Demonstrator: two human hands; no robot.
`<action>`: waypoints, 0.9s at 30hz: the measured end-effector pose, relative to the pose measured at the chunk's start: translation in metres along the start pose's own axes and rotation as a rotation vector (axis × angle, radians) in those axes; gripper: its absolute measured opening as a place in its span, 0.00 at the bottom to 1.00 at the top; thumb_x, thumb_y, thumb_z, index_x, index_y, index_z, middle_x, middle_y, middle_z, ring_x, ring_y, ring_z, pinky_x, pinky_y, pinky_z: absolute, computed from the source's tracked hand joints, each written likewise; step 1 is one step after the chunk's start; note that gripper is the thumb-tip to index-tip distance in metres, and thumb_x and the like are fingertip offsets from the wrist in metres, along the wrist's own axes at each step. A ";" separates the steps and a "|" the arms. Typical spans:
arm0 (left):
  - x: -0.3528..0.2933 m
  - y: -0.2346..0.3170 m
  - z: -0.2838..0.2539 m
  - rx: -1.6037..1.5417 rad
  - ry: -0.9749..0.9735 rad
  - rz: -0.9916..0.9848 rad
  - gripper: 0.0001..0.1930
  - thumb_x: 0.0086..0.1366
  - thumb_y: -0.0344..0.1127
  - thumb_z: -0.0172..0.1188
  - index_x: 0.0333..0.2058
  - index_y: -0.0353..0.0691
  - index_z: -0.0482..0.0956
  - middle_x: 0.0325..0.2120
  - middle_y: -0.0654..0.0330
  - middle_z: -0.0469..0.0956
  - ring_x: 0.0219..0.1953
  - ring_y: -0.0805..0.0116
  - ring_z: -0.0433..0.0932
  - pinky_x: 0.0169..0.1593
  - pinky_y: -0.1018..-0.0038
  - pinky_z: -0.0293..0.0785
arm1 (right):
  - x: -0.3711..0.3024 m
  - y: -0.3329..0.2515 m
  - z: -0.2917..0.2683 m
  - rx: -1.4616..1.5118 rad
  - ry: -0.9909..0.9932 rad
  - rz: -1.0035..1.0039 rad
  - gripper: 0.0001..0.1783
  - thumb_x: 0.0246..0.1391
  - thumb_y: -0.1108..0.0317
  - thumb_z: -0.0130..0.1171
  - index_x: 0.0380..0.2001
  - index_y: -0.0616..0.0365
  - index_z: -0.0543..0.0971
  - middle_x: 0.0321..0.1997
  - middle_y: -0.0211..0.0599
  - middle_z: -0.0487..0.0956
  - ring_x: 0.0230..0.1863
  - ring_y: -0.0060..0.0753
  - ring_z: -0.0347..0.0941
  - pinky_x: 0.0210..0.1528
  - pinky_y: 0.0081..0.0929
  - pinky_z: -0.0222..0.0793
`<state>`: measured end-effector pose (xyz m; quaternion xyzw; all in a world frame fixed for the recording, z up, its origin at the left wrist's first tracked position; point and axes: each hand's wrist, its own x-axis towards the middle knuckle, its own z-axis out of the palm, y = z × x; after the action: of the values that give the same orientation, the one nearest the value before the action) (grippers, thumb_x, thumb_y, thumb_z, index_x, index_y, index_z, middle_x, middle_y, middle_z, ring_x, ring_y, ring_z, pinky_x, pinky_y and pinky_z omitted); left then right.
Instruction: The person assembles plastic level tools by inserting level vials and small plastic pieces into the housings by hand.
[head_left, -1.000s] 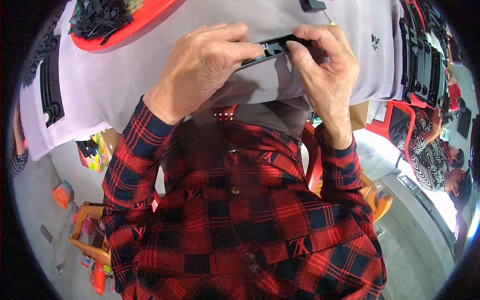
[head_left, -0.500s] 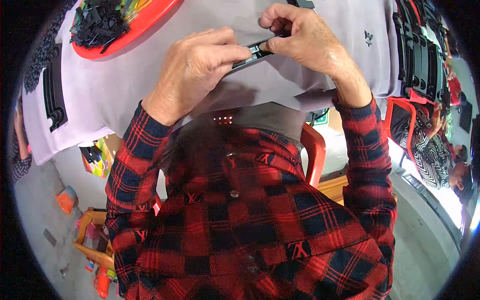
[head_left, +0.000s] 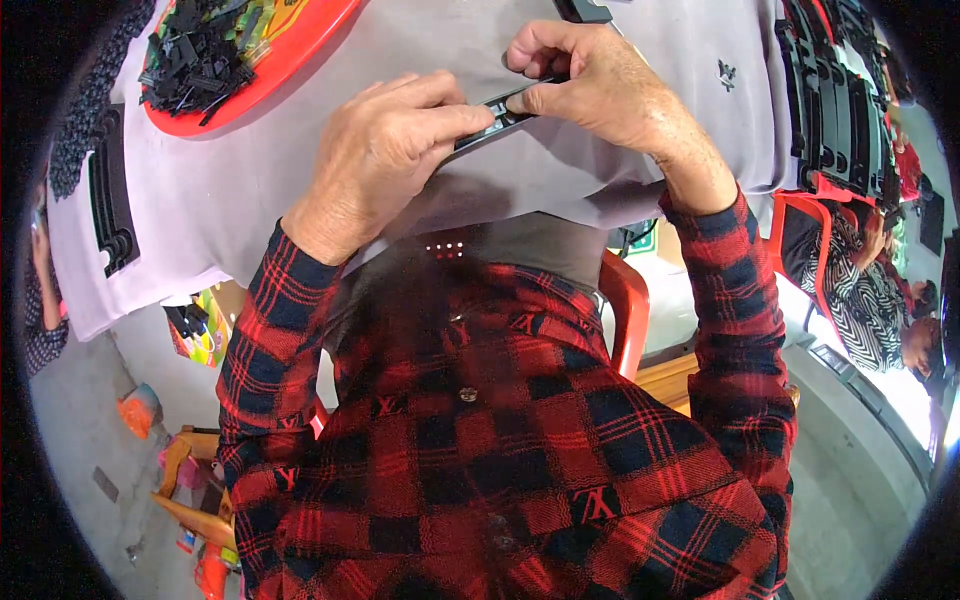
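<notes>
Between my two hands is a narrow black plastic strip [head_left: 468, 143] with a shiny recessed middle, tilted up toward the right above the cloth. My left hand [head_left: 385, 155] grips its left end, thumb and forefinger pinched on it. On the other end, my right hand [head_left: 600, 90] presses its thumb into the recess while its fingers curl behind. The fingers hide much of the strip, and whether a small part lies under the thumbs I cannot make out. Just beyond my right hand lies a black block-like object [head_left: 583, 10].
A red tray [head_left: 290, 80] at the far left holds a heap of small black pieces [head_left: 195, 60]. Black curved strips [head_left: 112, 195] lie at the left edge, more black strips [head_left: 830, 110] at the right. Small dark bits [head_left: 726, 74] rest on the grey cloth [head_left: 660, 20]. A person [head_left: 860, 290] sits at right.
Both hands stay on the strip, which has shifted slightly to the left. The right thumb has slid a little along the recess. The view has tilted a little.
</notes>
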<state>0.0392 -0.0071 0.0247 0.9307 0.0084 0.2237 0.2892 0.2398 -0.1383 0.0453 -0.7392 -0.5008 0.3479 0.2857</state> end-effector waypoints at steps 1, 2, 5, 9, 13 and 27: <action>0.000 0.001 0.000 -0.002 0.000 0.001 0.10 0.54 0.29 0.65 0.37 0.48 0.84 0.28 0.64 0.75 0.32 0.60 0.77 0.35 0.64 0.74 | -0.001 -0.002 0.000 -0.018 0.004 0.006 0.13 0.49 0.75 0.68 0.38 0.62 0.77 0.30 0.20 0.72 0.34 0.15 0.67 0.38 0.18 0.68; 0.001 0.001 -0.001 0.025 -0.013 0.009 0.11 0.54 0.28 0.65 0.37 0.48 0.84 0.28 0.65 0.75 0.32 0.60 0.77 0.35 0.64 0.74 | -0.001 -0.003 0.000 -0.035 0.008 0.013 0.13 0.49 0.75 0.68 0.38 0.62 0.77 0.30 0.20 0.72 0.34 0.15 0.68 0.38 0.18 0.68; 0.002 0.001 -0.002 0.061 -0.033 0.025 0.11 0.54 0.28 0.63 0.37 0.48 0.84 0.28 0.65 0.74 0.32 0.60 0.76 0.35 0.65 0.74 | -0.001 -0.004 0.001 -0.014 0.007 0.009 0.13 0.49 0.73 0.69 0.38 0.61 0.78 0.30 0.21 0.72 0.34 0.15 0.68 0.37 0.19 0.68; 0.001 -0.001 0.000 0.043 -0.051 0.021 0.11 0.55 0.28 0.62 0.37 0.47 0.84 0.28 0.64 0.74 0.32 0.59 0.76 0.35 0.65 0.74 | -0.003 -0.012 0.000 -0.093 0.010 0.068 0.13 0.49 0.72 0.69 0.38 0.60 0.78 0.29 0.21 0.72 0.33 0.15 0.67 0.36 0.19 0.68; 0.004 0.000 -0.001 0.019 -0.048 0.038 0.11 0.55 0.27 0.61 0.37 0.46 0.84 0.28 0.63 0.74 0.32 0.59 0.76 0.36 0.65 0.74 | -0.003 -0.008 0.000 -0.108 0.066 -0.005 0.16 0.44 0.60 0.69 0.33 0.58 0.79 0.24 0.40 0.79 0.28 0.41 0.78 0.34 0.39 0.72; 0.005 0.001 -0.002 0.020 -0.024 -0.039 0.08 0.55 0.31 0.66 0.35 0.51 0.85 0.25 0.66 0.75 0.30 0.61 0.79 0.30 0.64 0.75 | -0.006 -0.018 0.002 -0.150 0.044 0.024 0.12 0.47 0.69 0.68 0.36 0.58 0.77 0.24 0.21 0.70 0.28 0.15 0.64 0.31 0.22 0.64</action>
<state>0.0431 -0.0062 0.0285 0.9360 0.0253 0.2065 0.2841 0.2266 -0.1380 0.0594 -0.7720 -0.5101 0.2965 0.2363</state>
